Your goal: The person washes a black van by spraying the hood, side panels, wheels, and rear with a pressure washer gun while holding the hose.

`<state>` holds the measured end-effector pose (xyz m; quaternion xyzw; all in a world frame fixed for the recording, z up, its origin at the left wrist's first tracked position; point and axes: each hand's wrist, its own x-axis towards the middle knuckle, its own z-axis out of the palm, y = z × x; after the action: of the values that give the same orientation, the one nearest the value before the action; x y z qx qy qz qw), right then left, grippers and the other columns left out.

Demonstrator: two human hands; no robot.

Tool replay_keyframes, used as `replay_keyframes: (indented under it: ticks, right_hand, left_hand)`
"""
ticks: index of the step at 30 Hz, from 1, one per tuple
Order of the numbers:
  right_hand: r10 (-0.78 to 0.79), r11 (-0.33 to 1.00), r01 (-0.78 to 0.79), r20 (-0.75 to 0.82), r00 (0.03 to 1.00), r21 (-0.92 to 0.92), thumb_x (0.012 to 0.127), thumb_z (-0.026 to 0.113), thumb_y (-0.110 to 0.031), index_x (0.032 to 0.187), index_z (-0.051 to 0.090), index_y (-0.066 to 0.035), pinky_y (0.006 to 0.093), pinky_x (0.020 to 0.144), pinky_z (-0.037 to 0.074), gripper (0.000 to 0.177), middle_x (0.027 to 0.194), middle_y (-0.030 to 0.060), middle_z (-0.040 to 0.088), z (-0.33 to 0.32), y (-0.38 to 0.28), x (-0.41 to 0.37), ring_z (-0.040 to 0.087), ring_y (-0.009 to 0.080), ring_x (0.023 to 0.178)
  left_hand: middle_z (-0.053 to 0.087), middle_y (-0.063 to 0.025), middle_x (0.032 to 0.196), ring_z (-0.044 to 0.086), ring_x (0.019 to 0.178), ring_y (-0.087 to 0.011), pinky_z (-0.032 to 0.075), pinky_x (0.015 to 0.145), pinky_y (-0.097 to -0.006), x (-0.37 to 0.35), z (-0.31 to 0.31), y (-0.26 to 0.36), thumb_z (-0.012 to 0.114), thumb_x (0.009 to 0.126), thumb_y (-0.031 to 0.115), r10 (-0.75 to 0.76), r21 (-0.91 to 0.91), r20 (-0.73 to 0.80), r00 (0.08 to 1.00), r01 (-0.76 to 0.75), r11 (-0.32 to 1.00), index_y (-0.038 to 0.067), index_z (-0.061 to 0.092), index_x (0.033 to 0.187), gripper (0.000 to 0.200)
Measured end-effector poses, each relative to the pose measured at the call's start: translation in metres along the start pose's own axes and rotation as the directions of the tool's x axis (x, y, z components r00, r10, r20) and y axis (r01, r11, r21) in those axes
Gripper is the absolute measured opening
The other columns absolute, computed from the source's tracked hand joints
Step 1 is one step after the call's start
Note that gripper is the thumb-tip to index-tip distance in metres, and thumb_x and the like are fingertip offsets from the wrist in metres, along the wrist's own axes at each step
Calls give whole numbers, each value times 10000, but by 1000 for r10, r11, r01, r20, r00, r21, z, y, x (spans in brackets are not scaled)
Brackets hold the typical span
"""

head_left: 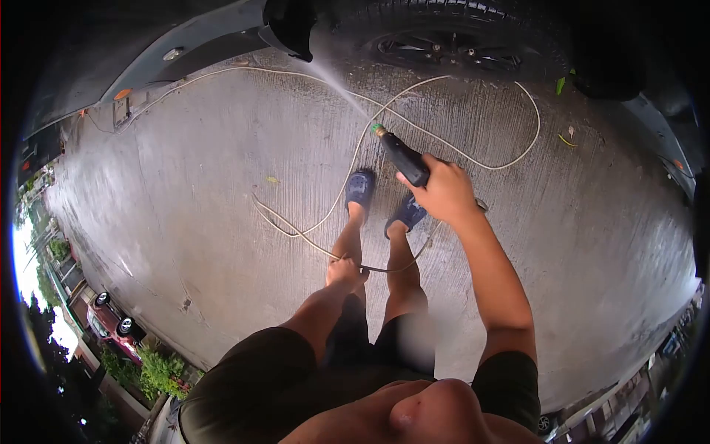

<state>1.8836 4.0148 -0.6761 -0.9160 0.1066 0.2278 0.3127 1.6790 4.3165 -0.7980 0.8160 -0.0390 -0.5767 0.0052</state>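
My right hand (447,191) is wrapped round the grip of a black spray gun (404,159) with a brass and green nozzle tip. A white jet of water (342,90) leaves the tip and runs up and left to a dark flap (290,29) beside the vehicle's wheel (447,50). Lower down, in front of my legs, my left hand (346,274) is closed on a thin hose (539,122). Its dark end section passes from that fist up toward the gun. The rest of the pale hose lies in loops over the wet concrete.
Dark vehicle bodywork (211,33) spans the top of the view. My feet, in dark clogs (360,186), stand on ridged concrete (222,163) among the hose loops. A few leaves (566,140) lie about. A red vehicle (111,331) and plants (163,370) are at lower left.
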Motion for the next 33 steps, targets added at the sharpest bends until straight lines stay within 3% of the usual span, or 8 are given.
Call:
replay_keyframes:
  ticks: [3, 6, 10, 18, 21, 24, 31, 33]
  right_hand:
    - [121, 991, -106, 239, 964, -78, 906, 775, -498, 943, 715, -10, 500, 751, 564, 493, 770, 213, 724, -22, 45, -43, 728, 431, 775]
    - [238, 967, -106, 676, 697, -230, 910, 778, -487, 912, 723, 4, 481, 741, 562, 494, 752, 198, 722, -33, 74, -81, 726, 403, 740]
    - [532, 842, -496, 487, 693, -213, 933, 744, -524, 917, 745, -6, 488, 803, 571, 518, 769, 186, 724, -37, 85, -109, 744, 386, 813]
    - [401, 897, -423, 632, 663, -126, 943, 737, -491, 965, 742, -13, 488, 859, 557, 479, 905, 229, 735, -22, 85, -136, 723, 420, 936]
    - [186, 974, -223, 411, 892, 43, 901, 793, -394, 1154, 666, 22, 502, 889, 549, 504, 955, 255, 736, -1, 81, -146, 711, 440, 978]
    - [189, 981, -193, 193, 963, 2, 885, 812, -342, 1204, 567, 79, 517, 900, 546, 582, 948, 291, 721, -9, 65, -133, 700, 490, 952]
    - [279, 960, -267, -291, 915, 81, 903, 797, -254, 1068, 554, 79, 545, 792, 550, 444, 919, 314, 694, -16, 88, -99, 684, 534, 865]
    - [337, 942, -306, -404, 851, 141, 910, 790, -218, 1037, 588, 30, 497, 740, 554, 344, 855, 252, 703, -22, 88, -95, 718, 450, 795]
  left_hand:
    - [719, -203, 1193, 732, 1085, -387, 580, 968, -468, 0, 5, 0, 652, 881, 499, 14, 25, 24, 1000, -15, 1000, -26, 731, 1117, 581]
    - [714, -211, 1200, 726, 1100, -392, 580, 968, -466, 3, 13, 0, 644, 883, 501, 6, 39, 47, 999, -8, 999, -28, 711, 1156, 599]
    - [699, -207, 1253, 727, 1117, -367, 585, 961, -438, 4, 14, -1, 645, 906, 550, 6, 80, 116, 993, -15, 997, -45, 666, 1244, 684]
    - [668, -184, 1295, 732, 1109, -350, 572, 972, -450, 15, 8, -1, 653, 906, 533, 43, 122, 118, 992, -57, 991, -55, 650, 1242, 677]
    - [675, -185, 1284, 728, 1111, -351, 570, 978, -453, 11, 3, -2, 645, 906, 507, 81, 149, 100, 992, -95, 984, -29, 672, 1218, 621]
    - [676, -177, 1294, 700, 1157, -374, 562, 1004, -463, 13, 8, -5, 646, 905, 473, 64, 91, 80, 995, -71, 993, 13, 693, 1205, 551]
    - [722, -173, 1212, 741, 1093, -362, 596, 946, -458, 7, 8, -15, 620, 910, 470, 48, 38, 48, 998, -50, 998, 3, 713, 1167, 541]
    - [710, -182, 1238, 733, 1093, -383, 591, 949, -483, 3, 5, -17, 596, 903, 418, 40, -42, 59, 997, -38, 998, 28, 724, 1140, 474]
